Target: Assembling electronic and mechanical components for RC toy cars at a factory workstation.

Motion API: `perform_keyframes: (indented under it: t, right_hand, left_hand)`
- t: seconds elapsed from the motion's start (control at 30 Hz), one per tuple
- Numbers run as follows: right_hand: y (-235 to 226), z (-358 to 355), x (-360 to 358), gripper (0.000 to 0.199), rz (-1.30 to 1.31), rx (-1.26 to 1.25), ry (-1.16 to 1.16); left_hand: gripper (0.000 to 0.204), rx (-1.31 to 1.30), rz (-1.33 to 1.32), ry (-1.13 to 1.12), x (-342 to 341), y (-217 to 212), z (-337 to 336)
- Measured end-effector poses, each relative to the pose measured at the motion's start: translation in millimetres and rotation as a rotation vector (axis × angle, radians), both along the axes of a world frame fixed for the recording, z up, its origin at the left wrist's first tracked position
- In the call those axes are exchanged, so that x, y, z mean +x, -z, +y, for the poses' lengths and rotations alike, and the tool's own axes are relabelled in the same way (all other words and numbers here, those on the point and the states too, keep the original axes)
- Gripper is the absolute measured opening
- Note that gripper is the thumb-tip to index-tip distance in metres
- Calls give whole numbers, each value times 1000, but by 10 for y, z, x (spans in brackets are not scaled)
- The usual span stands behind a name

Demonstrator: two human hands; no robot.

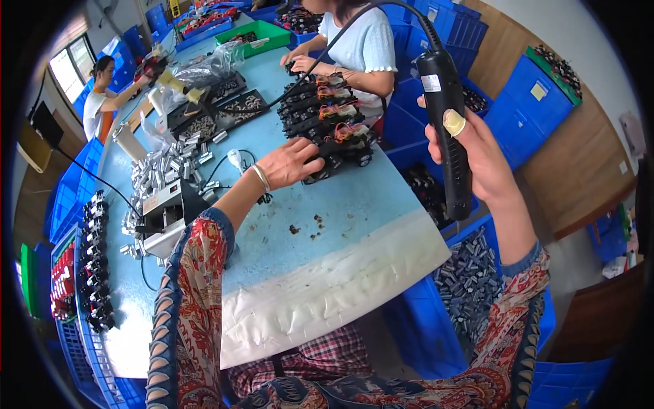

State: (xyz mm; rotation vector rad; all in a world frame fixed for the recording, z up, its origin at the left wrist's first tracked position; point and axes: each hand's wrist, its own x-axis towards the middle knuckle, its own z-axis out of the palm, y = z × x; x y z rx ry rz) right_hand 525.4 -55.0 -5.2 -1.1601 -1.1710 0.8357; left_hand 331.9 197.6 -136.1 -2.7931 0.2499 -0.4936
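Observation:
My right hand (480,160) is wrapped round a black electric screwdriver (446,102), raised at the right with its bit pointing down. A yellowish cover is on the thumb. The tool's cable loops up from its top and over the table. My left hand (289,163) reaches to the near end of a row of black toy car chassis (327,116), its fingers curled on the nearest chassis (340,158). That chassis has small wheels and red and orange wires on top. The fingertips are partly hidden behind the hand.
Silver motors (163,167) lie heaped on the left of the table (327,225), beside a boxy metal device (167,215). Black trays (238,109) hold small parts. A blue bin (470,273) of metal cylinders stands below the right edge. Two other people (357,41) work along the table.

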Motion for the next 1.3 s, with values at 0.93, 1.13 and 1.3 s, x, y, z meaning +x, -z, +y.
perform_keyframes:
  t: [0.93, 1.13, 1.3]
  right_hand:
    - [874, 1728, -3592, 32, 331, 460, -404]
    - [952, 1815, -3808, 30, 296, 380, -369]
    - [960, 1793, -3846, 31, 143, 405, -375]
  left_hand:
    - [34, -1957, -529, -922, -3393, 931, -2749]
    - [38, -2058, -554, -872, -3314, 882, -2803]
    - [42, -2215, -585, -774, -3268, 921, -2876]
